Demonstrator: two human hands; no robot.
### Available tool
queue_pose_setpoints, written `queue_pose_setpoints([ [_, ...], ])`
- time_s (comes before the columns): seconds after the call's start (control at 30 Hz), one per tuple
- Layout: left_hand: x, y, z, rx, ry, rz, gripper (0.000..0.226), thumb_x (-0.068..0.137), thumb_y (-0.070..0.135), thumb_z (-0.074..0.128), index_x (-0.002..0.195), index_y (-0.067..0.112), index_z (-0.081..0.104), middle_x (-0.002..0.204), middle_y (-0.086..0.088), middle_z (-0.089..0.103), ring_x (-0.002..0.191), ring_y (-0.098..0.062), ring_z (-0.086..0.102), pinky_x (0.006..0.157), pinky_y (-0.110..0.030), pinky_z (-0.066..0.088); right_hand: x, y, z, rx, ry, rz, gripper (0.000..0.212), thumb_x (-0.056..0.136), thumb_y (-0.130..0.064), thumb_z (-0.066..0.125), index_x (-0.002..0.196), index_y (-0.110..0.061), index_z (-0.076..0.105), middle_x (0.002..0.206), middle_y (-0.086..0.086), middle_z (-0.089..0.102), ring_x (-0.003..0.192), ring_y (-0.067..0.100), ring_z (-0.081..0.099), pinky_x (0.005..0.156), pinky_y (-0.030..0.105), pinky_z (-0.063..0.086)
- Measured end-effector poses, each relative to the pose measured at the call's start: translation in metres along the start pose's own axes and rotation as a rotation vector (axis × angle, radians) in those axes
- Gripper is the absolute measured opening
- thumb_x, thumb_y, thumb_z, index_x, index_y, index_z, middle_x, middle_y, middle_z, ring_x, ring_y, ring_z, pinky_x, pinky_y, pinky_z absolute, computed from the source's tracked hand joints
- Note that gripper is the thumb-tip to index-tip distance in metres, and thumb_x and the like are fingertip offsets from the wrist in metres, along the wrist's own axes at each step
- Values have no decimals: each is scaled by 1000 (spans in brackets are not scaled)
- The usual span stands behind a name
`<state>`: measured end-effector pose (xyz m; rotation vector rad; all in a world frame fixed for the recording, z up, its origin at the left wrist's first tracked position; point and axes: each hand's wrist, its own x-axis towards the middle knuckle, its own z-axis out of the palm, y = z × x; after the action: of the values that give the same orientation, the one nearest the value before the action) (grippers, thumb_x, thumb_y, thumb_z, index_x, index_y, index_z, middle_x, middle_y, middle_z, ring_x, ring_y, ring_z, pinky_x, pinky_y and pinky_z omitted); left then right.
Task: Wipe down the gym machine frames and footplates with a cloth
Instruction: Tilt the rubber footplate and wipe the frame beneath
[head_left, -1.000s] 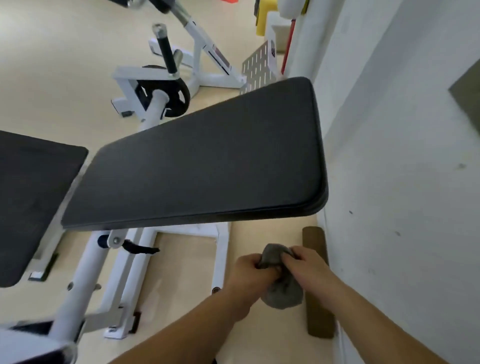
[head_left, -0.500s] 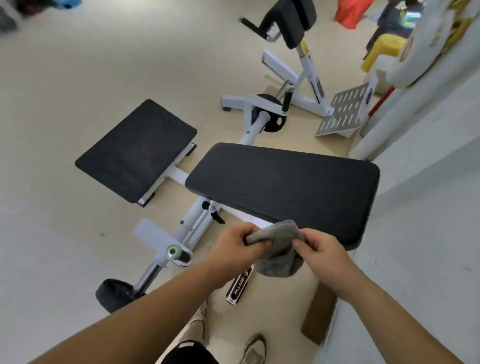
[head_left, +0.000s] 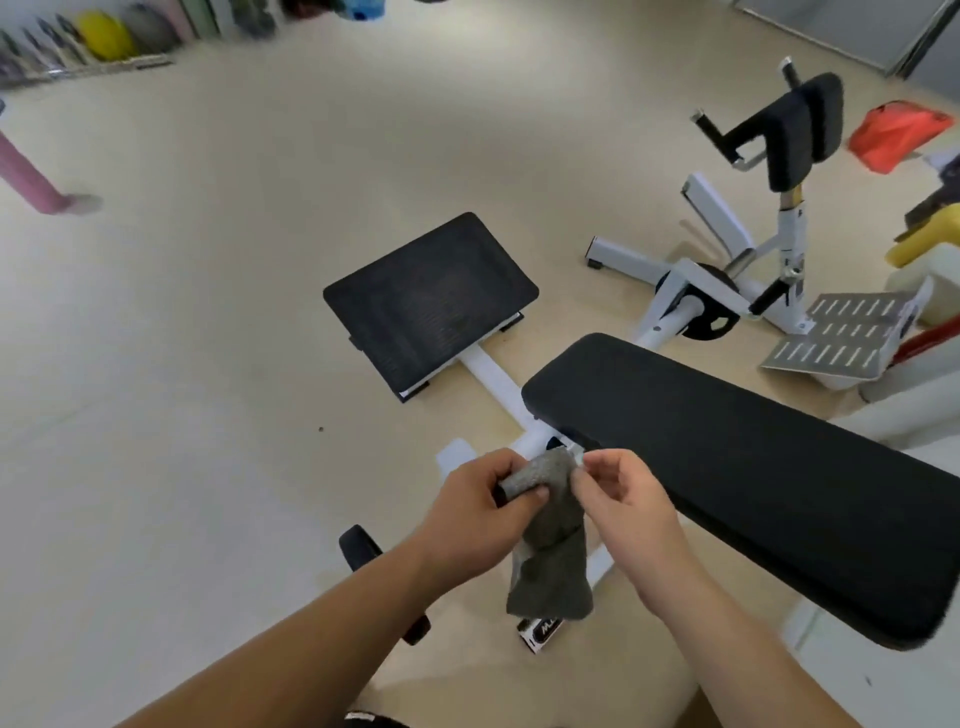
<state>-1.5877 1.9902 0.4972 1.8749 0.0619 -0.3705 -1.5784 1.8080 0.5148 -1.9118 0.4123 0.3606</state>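
I see my left hand (head_left: 483, 512) curled round the rolled top of the grey cloth (head_left: 550, 566) and my right hand (head_left: 623, 499) pinching its upper edge just beside, the rest hanging between them over the bench's white frame (head_left: 492, 383), near the black pad (head_left: 753, 467).

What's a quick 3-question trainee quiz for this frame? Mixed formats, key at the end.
1. True or false: the grey cloth hangs from the left hand.
2. Pick one: the slotted metal footplate is A) under the cloth, B) at the view's far right, C) on top of the square pad.
3. Short answer: what colour is the frame tube running from the square pad toward the long pad?

Key: 1 true; 2 B; 3 white.
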Motion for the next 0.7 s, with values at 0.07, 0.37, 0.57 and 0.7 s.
queue_pose_setpoints([
  [0.07, 8, -12, -48, 66, -57, -10, 10, 95, 29, 67, 88, 23, 64, 81, 4, 64, 75, -9, 58, 68, -23, 46, 8, -22, 47, -16, 69, 21, 12, 93, -34, 72, 96, -25, 65, 92, -6, 71, 90, 12, 69, 74, 28, 57],
  [0.37, 9, -39, -178, -58, -163, 53, 18, 92, 24, 70, 107, 32, 70, 115, 5, 55, 106, -13, 62, 91, -36, 56, 11, -101, 184, 353, -237, 167, 35, 82, -38, 80, 104, -11, 77, 101, 12, 78, 98, 26, 75, 87, 43, 61],
  [0.57, 6, -49, -218, -142, 81, -137, 7, 90, 14, 75, 91, 7, 71, 105, 2, 64, 83, 2, 64, 69, -12, 51, 29, -119, 220, 55, -186, -27, 9, 99, -33, 66, 99, -27, 73, 103, -7, 73, 101, 14, 69, 75, 23, 57],
  [0.7, 19, -74, -246, -488, 116, -401, 15, 97, 24, 64, 102, 15, 75, 105, 2, 75, 104, -14, 69, 91, -29, 54, 42, -132, 246, 43, -198, 16, 12, 104, -41, 54, 99, -32, 61, 105, -2, 71, 101, 18, 69, 80, 34, 60],
])
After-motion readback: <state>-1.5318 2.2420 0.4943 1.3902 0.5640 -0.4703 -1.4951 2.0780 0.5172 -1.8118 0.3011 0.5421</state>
